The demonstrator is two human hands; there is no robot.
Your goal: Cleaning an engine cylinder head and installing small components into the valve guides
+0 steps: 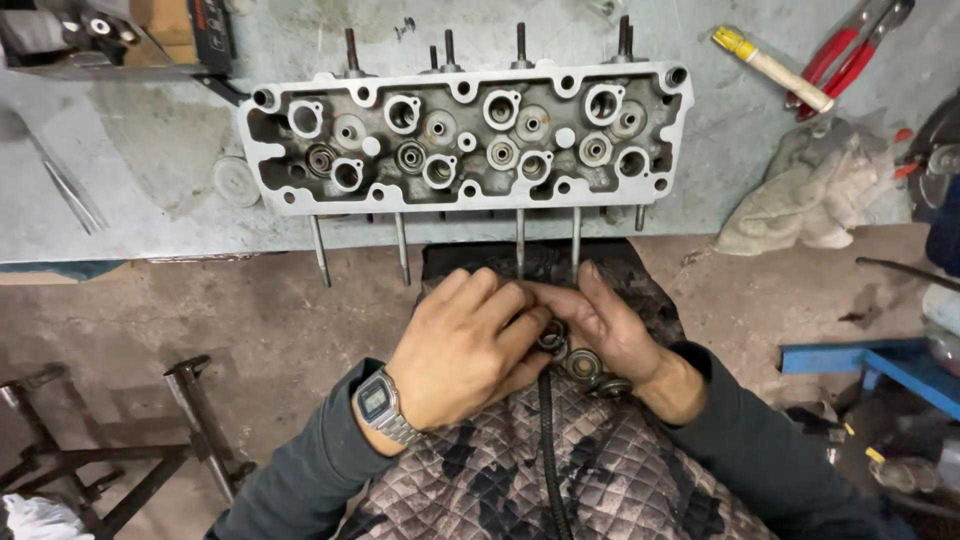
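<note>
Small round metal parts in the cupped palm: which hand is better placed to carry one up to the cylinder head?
Likely the left hand. Its fingers already rest on the small round parts lying in the right hand, which is palm-up and serving as the tray. The cylinder head lies on the bench just ahead.

Left hand [465, 345] overlaps cupped right hand [610, 330]

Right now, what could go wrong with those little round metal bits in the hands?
The small round metal parts lie loose in the cupped right hand over the person's lap, so one might roll off onto the floor. The left hand picks at them with its fingertips, so a slip is possible. The cylinder head sits at the bench edge; a bump to its jutting studs could shift it.
</note>
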